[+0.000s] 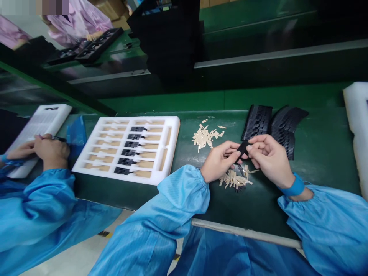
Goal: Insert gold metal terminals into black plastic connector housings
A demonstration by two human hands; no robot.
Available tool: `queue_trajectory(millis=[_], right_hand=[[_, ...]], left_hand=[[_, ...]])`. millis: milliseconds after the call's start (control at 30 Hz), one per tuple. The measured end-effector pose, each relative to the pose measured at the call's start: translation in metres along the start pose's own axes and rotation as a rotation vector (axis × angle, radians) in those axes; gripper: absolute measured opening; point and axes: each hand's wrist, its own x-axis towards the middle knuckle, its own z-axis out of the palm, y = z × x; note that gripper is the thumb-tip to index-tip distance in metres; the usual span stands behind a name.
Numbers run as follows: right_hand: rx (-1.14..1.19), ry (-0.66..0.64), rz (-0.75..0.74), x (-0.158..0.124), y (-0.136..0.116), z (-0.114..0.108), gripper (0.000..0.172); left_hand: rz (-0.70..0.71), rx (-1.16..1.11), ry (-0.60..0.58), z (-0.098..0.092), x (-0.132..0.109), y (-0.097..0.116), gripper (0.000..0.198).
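Observation:
My left hand (220,161) and my right hand (268,159) pinch a small flat black piece (243,150) between them, one at each end. Just below it lies a pile of thin cream-coloured strips (234,179), with a few dark bits among them. A second heap of cream strips (203,136) is farther back, to the left. Behind my right hand stand two rows of stacked black slotted parts (257,122), partly hidden by that hand. What the black piece is exactly, I cannot make out.
A white foam tray (168,168) with black comb-like parts in several slots sits on the green bench (324,161) at left. Another white foam block (355,115) stands far right. A co-worker's hands (51,151) work beside a blue sheet (76,134). Black stacked trays (172,42) rise behind.

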Motion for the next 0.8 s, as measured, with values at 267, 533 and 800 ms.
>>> queue_trajectory(millis=[267,533,800], right_hand=[[0.122,-0.171,-0.013,-0.003,0.001,-0.005,0.034],[0.141,-0.203,-0.067,-0.009,0.002,0.001,0.031],[0.067,-0.154,-0.124,-0.006,0.002,-0.001,0.024]], left_hand=[[-0.187,-0.317,-0.129,-0.007,0.000,0.010,0.053],[-0.264,-0.474,-0.158,-0.006,-0.001,0.013,0.050],[-0.274,-0.489,-0.113,-0.007,-0.001,0.016,0.049]])
